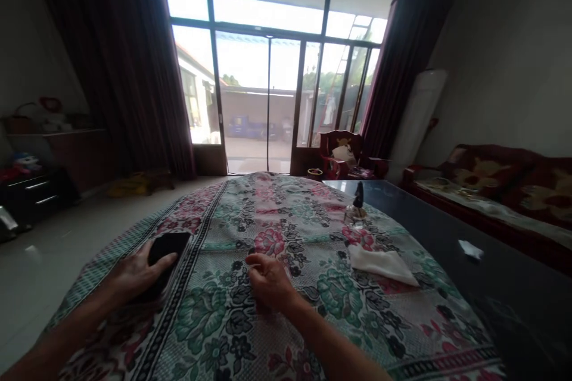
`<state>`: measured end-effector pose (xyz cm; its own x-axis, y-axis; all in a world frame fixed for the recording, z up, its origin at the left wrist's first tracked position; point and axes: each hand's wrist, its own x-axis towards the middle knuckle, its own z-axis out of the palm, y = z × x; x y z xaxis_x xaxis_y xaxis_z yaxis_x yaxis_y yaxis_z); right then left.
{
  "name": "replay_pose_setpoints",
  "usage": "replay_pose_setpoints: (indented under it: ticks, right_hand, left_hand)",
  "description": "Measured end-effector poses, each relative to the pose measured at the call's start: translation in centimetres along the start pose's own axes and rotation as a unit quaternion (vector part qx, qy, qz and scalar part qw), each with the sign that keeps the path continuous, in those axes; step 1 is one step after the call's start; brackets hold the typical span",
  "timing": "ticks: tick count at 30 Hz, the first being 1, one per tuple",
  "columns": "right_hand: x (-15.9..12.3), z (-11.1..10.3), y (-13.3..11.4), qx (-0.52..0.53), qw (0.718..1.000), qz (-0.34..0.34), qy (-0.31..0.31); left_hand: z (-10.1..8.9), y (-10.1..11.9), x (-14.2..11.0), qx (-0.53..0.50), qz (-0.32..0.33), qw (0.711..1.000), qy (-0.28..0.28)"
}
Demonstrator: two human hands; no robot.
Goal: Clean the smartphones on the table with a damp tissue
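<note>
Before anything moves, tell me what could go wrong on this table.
The dark flat object in the left hand is toward the left side of the patterned cloth, so it might slide off if dropped. The clear bottle stands on the same cloth, so a tug could tip it.

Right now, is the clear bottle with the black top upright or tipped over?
Upright: the clear bottle stands on the flowered tablecloth, its black top pointing upward.

1. Tablecloth (214,303): matt, textured woven cloth.
2. Black slab (170,248), nine o'clock from the right hand (271,281): smooth.
3. White sheet (382,265), three o'clock: soft, matt, paper or cloth.
4. Bottle (354,215), two o'clock: clear, shiny.
5. Floor (49,280): glossy.
</note>
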<state>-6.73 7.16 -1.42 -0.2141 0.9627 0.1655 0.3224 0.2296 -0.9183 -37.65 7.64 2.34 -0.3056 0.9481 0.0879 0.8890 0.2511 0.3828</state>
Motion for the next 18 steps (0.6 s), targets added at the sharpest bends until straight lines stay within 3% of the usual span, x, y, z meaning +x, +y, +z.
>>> replay_pose_setpoints:
  ticks: [8, 14, 18]
  right_hand:
    - [1.0, -0.6, 0.5, -0.072, 0.996, -0.054, 0.018]
    - [0.6, -0.5, 1.1, -0.1, 0.99, -0.096, 0.021]
    - [0.1, -0.1, 1.3, -0.121, 0.985, -0.122, 0.029]
  left_hand:
    - [2.7, 0.4, -1.5, 0.063, 0.054, 0.995, 0.048]
    - [2.5, 1.2, -1.7, 0.081, -0.02, 0.996, 0.009]
    - [2.6, 1.0, -1.5, 0.067, -0.02, 0.997, 0.012]
